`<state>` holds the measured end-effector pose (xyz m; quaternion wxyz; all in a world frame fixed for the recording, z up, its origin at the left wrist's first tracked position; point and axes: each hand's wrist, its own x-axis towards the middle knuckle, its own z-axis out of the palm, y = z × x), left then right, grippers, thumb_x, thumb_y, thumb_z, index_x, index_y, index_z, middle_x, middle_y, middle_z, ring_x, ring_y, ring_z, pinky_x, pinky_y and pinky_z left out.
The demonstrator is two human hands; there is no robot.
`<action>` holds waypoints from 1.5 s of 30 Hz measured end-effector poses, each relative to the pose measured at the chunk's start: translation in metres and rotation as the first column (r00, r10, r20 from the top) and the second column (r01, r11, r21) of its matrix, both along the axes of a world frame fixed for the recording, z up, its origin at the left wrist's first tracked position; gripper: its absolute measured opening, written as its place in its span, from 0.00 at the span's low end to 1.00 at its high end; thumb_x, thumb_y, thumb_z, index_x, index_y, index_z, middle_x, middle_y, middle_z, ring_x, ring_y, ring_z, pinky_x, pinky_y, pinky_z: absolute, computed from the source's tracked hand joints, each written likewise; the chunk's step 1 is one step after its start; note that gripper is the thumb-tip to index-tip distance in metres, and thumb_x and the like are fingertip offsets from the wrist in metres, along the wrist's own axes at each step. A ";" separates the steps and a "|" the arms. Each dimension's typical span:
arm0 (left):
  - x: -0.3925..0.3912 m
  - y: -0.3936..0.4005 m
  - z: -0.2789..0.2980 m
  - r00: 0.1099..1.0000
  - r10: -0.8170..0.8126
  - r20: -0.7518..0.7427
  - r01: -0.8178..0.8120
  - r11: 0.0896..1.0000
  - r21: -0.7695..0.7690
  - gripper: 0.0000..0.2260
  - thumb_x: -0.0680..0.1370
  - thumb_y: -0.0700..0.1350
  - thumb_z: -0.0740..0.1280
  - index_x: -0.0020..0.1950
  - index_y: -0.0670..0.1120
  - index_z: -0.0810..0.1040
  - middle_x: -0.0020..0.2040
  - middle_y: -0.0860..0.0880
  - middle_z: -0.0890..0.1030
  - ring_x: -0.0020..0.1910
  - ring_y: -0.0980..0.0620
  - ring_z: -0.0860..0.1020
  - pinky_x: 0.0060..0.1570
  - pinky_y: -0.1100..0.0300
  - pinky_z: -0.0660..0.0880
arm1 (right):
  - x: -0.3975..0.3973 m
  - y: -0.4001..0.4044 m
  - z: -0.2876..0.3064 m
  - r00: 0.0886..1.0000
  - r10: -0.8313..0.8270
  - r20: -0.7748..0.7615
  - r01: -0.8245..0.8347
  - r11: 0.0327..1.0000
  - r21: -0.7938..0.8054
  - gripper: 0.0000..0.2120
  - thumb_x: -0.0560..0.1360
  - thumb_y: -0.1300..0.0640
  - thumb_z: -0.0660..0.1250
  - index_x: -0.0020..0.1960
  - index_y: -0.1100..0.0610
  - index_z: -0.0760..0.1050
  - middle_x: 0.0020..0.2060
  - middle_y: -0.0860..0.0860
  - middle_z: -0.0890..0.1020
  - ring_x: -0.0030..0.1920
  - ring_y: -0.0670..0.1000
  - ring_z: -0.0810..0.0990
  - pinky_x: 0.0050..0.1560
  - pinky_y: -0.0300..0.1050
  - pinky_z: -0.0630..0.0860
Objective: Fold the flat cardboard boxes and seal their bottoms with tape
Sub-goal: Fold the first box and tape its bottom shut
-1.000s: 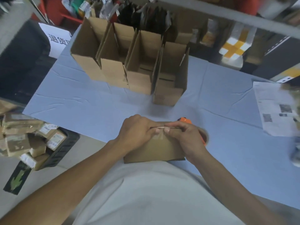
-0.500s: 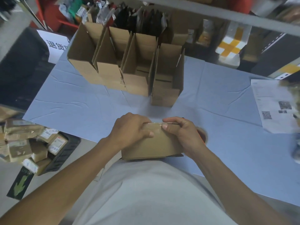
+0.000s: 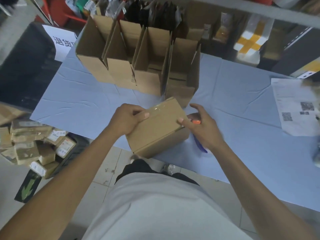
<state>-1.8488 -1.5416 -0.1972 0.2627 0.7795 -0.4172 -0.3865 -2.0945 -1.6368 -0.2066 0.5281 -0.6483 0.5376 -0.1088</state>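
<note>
With its bottom seam taped, the box (image 3: 158, 126) is gripped by the left hand (image 3: 127, 119) and touched by the loose-fingered right hand (image 3: 201, 126); it likely needs flipping upright beside the folded boxes (image 3: 138, 56).

I see my left hand (image 3: 128, 119) gripping the taped box (image 3: 158, 128); my right hand (image 3: 201, 126) touches its three-o'clock edge, fingers spread.
</note>
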 end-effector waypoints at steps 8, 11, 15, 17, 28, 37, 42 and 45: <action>-0.024 0.016 -0.002 0.517 -0.606 0.605 0.572 0.770 0.283 0.47 0.64 0.75 0.62 0.76 0.59 0.46 0.79 0.40 0.47 0.74 0.36 0.54 0.68 0.38 0.57 | 0.048 0.054 -0.024 0.989 -0.042 0.141 0.040 0.999 0.018 0.13 0.76 0.44 0.69 0.45 0.55 0.77 0.36 0.47 0.80 0.40 0.47 0.78 0.46 0.55 0.75; -0.007 0.022 -0.005 0.495 -0.534 0.686 0.533 0.810 0.245 0.41 0.72 0.65 0.66 0.78 0.59 0.46 0.79 0.40 0.45 0.74 0.36 0.55 0.67 0.40 0.58 | 0.056 0.063 -0.032 0.968 -0.150 0.200 0.156 0.988 -0.015 0.12 0.75 0.40 0.66 0.51 0.48 0.76 0.44 0.44 0.81 0.48 0.43 0.78 0.50 0.45 0.73; 0.038 0.029 -0.003 0.927 -0.305 0.217 0.315 0.949 -0.009 0.40 0.71 0.66 0.66 0.77 0.64 0.48 0.80 0.48 0.49 0.77 0.43 0.53 0.71 0.42 0.56 | 0.053 0.081 -0.045 0.960 -0.272 0.066 0.274 0.962 -0.017 0.42 0.70 0.35 0.71 0.77 0.45 0.56 0.71 0.40 0.64 0.69 0.38 0.62 0.65 0.40 0.63; 0.056 0.037 -0.010 0.973 -0.228 -0.034 0.225 0.971 -0.082 0.38 0.72 0.65 0.63 0.78 0.64 0.48 0.80 0.53 0.53 0.77 0.49 0.56 0.72 0.46 0.58 | 0.059 0.095 -0.052 0.953 -0.285 0.104 0.268 0.951 0.155 0.53 0.66 0.36 0.74 0.79 0.45 0.44 0.71 0.39 0.63 0.71 0.43 0.63 0.68 0.47 0.67; 0.062 0.051 -0.064 0.895 -0.388 0.218 0.348 0.916 0.200 0.41 0.76 0.40 0.61 0.78 0.60 0.37 0.79 0.45 0.37 0.78 0.39 0.44 0.73 0.40 0.56 | 0.078 0.115 -0.081 0.977 -0.127 -0.169 0.116 0.991 -0.073 0.51 0.67 0.48 0.79 0.79 0.51 0.51 0.70 0.50 0.67 0.69 0.53 0.67 0.62 0.44 0.66; 0.033 -0.012 -0.064 0.815 -0.493 0.304 0.453 0.870 0.196 0.46 0.71 0.58 0.72 0.78 0.61 0.43 0.69 0.37 0.65 0.65 0.36 0.69 0.61 0.45 0.69 | 0.071 0.090 -0.080 0.983 -0.138 -0.119 0.136 0.990 -0.020 0.36 0.66 0.51 0.79 0.71 0.51 0.68 0.56 0.44 0.75 0.56 0.51 0.76 0.48 0.39 0.72; 0.039 0.022 -0.075 0.948 -0.303 0.095 0.280 0.939 0.197 0.49 0.68 0.58 0.74 0.75 0.66 0.40 0.60 0.43 0.67 0.49 0.42 0.74 0.47 0.51 0.73 | 0.074 0.046 -0.067 0.982 -0.034 -0.188 -0.002 0.982 -0.187 0.26 0.70 0.60 0.75 0.67 0.57 0.74 0.62 0.55 0.77 0.62 0.56 0.74 0.58 0.44 0.67; 0.035 0.021 -0.080 0.987 -0.161 0.018 0.159 0.984 0.087 0.42 0.68 0.55 0.75 0.76 0.59 0.54 0.61 0.48 0.68 0.54 0.48 0.72 0.50 0.57 0.70 | 0.074 0.040 -0.060 0.965 0.154 -0.211 -0.210 0.937 -0.280 0.20 0.69 0.63 0.74 0.61 0.63 0.77 0.56 0.60 0.80 0.57 0.63 0.76 0.56 0.52 0.71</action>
